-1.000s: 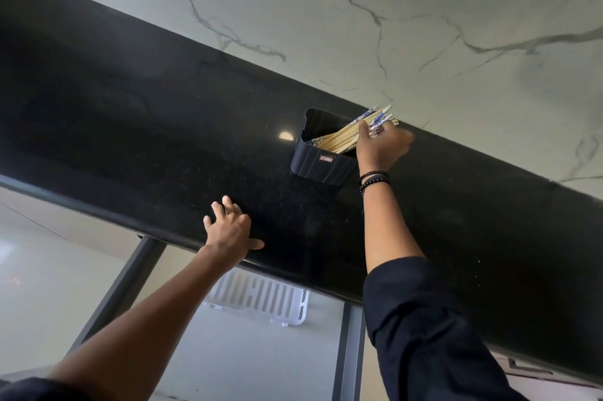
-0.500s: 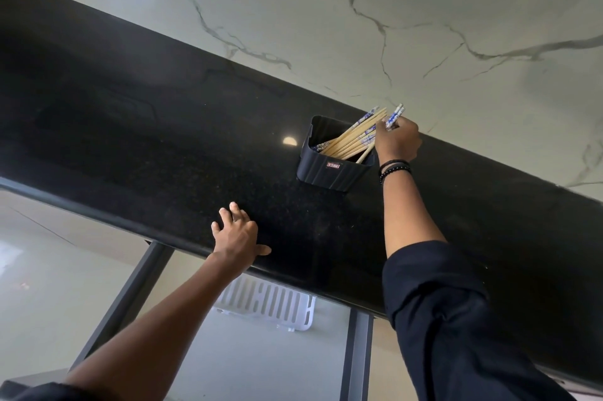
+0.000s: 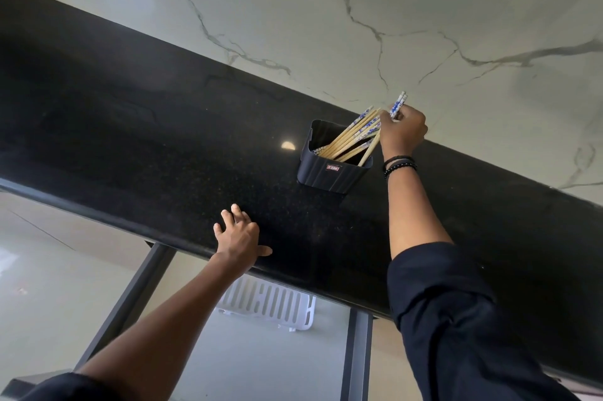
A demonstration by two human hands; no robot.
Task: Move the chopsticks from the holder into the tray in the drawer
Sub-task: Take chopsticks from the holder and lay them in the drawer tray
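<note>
Fingers (image 3: 390,122) of my right hand (image 3: 404,134) curl round the patterned tops of a few chopsticks (image 3: 397,106), just above the right rim of the holder (image 3: 329,173); the rest lean inside it. I should draw them out along their slant so none snag. My left hand (image 3: 239,234) lies flat on the tabletop (image 3: 146,139), below-left of the holder

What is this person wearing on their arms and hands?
Both arms have dark sleeves pushed up. The right sleeve bunches near the elbow, and the left sleeve shows only at the bottom edge. By the right hand, the wrist wears two black bracelets, one beaded. The left hand wears nothing I can see.
</note>
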